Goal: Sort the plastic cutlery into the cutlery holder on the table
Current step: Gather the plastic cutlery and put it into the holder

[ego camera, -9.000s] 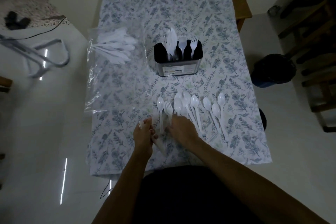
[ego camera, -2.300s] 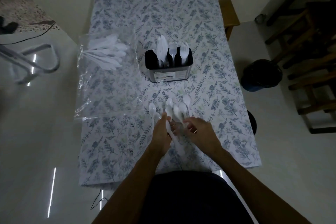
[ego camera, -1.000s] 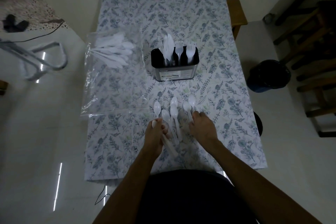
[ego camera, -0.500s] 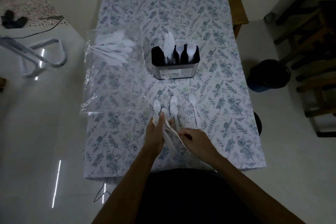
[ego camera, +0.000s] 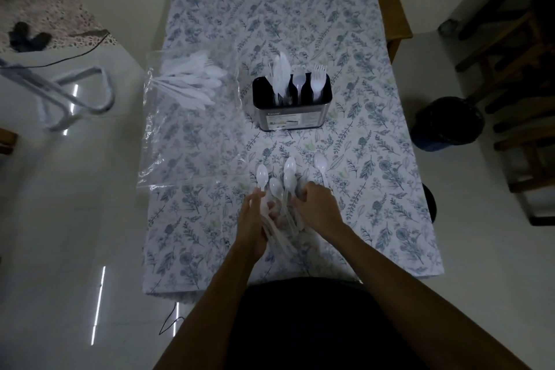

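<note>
Since half a second ago the right hand has come forward from the near side of the table and now meets the left hand over the loose white plastic spoons, so that both hands close in on the same bundle of handles. The left hand grips several of those handles, its fingers curled around them, with the bowls fanning away from the person toward the far end. The right hand's fingers are bent over the handles on the other side of the bundle, but whether they actually pinch one cannot be told, as the back of the hand hides the fingertips. One single white spoon lies apart on the floral blue-and-white tablecloth, just beside the right hand's knuckles. Farther up the table stands the rectangular black-and-steel cutlery holder, upright, with white knives in a left compartment, a spoon in the middle and a white fork at the right. To the holder's left lies a clear plastic bag with more white cutlery inside. A dark round bin sits on the floor to the right.
</note>
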